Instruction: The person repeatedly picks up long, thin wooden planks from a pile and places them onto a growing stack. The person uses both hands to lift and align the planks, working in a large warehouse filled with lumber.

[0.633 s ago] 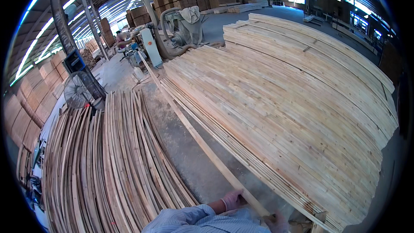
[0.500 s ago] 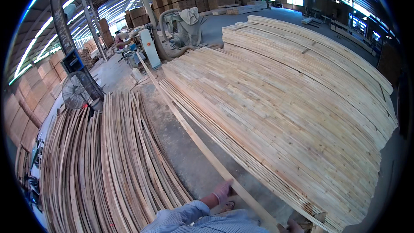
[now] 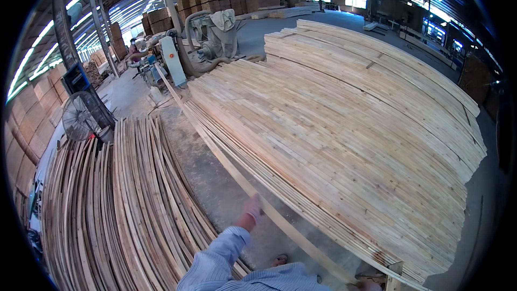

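A long, pale wooden strip [image 3: 295, 235] runs slantwise from the lower edge up to the machine [image 3: 171, 60] at the far left. My left hand [image 3: 252, 206], in what looks like a thin pinkish glove, is closed on the strip partway along it, arm stretched forward. My right hand [image 3: 367, 284] is at the strip's near end by the lower edge, its fingers closed around it and partly cut off. Just right of the strip lies a row of narrow strips [image 3: 269, 188], along the side of a broad stack of pale boards [image 3: 344, 145].
Many loose, darker wood strips [image 3: 145, 194] lie lengthwise on the left. A standing fan [image 3: 79, 116] is beyond them, near a steel post [image 3: 67, 27]. Another person [image 3: 134, 51] is by the machine. A short wooden post [image 3: 393, 277] stands at the stack's near corner.
My left hand has moved forward along the strip, and my arm reaches farther out. The strip now lies closer to the row beside the stack. The whole view has shifted slightly.
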Action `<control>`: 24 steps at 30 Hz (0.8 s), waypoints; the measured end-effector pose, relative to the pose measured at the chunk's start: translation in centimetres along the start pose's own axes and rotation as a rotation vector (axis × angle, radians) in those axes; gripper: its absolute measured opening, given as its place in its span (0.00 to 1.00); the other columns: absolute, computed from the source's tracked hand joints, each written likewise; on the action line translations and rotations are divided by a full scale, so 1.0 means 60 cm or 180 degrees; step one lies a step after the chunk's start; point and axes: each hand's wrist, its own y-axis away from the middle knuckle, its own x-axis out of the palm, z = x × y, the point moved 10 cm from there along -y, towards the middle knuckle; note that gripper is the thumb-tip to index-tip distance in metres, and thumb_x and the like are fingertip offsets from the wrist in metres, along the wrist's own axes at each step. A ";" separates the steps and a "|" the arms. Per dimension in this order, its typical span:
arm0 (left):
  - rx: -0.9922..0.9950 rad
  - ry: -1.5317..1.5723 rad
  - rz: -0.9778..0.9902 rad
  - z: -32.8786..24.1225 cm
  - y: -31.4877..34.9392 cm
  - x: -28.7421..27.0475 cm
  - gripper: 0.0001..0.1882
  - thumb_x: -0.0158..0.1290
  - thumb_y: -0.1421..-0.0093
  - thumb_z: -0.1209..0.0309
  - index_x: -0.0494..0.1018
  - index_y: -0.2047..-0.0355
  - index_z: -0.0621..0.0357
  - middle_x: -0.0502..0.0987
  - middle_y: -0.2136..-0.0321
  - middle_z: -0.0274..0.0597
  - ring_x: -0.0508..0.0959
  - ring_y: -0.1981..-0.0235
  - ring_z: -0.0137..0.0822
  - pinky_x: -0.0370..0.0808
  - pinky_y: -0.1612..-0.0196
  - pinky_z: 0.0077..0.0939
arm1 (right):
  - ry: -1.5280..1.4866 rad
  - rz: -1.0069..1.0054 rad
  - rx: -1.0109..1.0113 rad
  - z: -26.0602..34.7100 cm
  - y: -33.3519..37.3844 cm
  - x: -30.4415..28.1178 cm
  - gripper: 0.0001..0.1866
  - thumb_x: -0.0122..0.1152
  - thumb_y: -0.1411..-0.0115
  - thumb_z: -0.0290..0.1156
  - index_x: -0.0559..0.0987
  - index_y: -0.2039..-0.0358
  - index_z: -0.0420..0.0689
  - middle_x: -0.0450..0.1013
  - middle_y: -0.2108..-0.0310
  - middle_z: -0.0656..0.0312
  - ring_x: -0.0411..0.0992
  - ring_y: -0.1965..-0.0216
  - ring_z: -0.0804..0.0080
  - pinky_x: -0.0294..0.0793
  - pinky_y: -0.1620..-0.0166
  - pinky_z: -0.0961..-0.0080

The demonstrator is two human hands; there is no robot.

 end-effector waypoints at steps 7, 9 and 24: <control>-0.0630 0.0482 0.1128 0.043 -0.045 0.004 0.25 0.48 0.36 0.49 0.69 0.49 0.56 0.77 0.55 0.46 0.79 0.55 0.46 0.77 0.54 0.50 | 0.0378 0.0119 -0.0238 0.294 -0.121 0.117 0.28 0.63 0.49 0.55 0.80 0.57 0.45 0.77 0.58 0.50 0.75 0.54 0.51 0.71 0.46 0.59; -0.1220 0.0093 0.1533 0.175 0.063 0.036 0.27 0.50 0.37 0.45 0.70 0.50 0.54 0.77 0.56 0.44 0.78 0.56 0.43 0.76 0.54 0.42 | 0.0365 0.0143 -0.0561 0.362 -0.155 0.133 0.35 0.53 0.47 0.66 0.81 0.57 0.47 0.78 0.59 0.50 0.76 0.55 0.52 0.73 0.50 0.61; -0.1521 0.0819 0.1182 0.231 -0.061 0.004 0.14 0.52 0.38 0.59 0.67 0.58 0.52 0.73 0.61 0.43 0.75 0.57 0.45 0.74 0.47 0.51 | -0.1805 -0.1075 -0.0410 0.072 -0.310 0.240 0.26 0.66 0.45 0.44 0.77 0.53 0.39 0.77 0.64 0.54 0.75 0.61 0.62 0.75 0.55 0.68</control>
